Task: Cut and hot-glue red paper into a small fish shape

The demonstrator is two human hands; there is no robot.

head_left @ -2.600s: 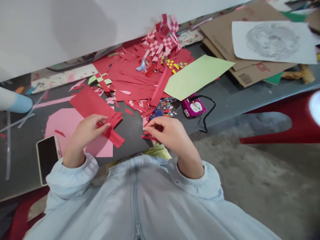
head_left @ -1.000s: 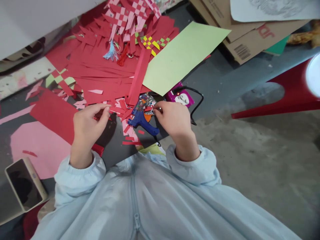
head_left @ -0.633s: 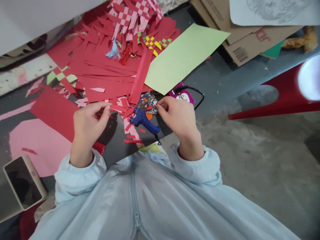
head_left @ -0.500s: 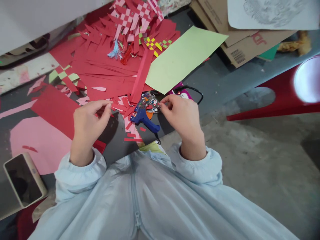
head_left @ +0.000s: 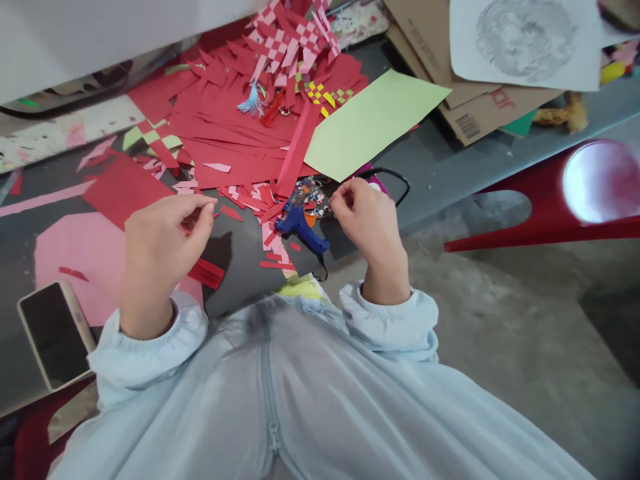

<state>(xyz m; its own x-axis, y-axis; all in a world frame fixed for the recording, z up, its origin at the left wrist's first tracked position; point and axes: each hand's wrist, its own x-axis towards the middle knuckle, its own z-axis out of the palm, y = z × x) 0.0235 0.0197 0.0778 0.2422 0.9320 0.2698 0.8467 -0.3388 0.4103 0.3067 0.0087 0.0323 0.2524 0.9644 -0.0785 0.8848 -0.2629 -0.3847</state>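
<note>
My left hand (head_left: 163,253) hovers over the left part of the table with thumb and forefinger pinched; anything between them is too small to see. A red paper sheet (head_left: 123,190) and a folded red paper strip (head_left: 207,273) lie below it. My right hand (head_left: 370,227) is also pinched, on something I cannot make out, beside a clear bag of small googly eyes (head_left: 316,195). Between my hands rests a blue hot glue gun (head_left: 301,228), its handle toward me. A pale green paper sheet (head_left: 375,127) lies beyond my right hand.
Red paper sheets (head_left: 225,143) and woven red-and-pink paper fish (head_left: 275,47) are heaped at the back. A phone (head_left: 55,337) lies on pink paper (head_left: 85,250) at left. Cardboard (head_left: 480,120) sits at back right. A red stool (head_left: 540,193) stands beyond the table edge.
My left hand has moved left and slightly lower, widening the gap between my hands. My right hand stays pinched near the bag. The view has shifted slightly.
</note>
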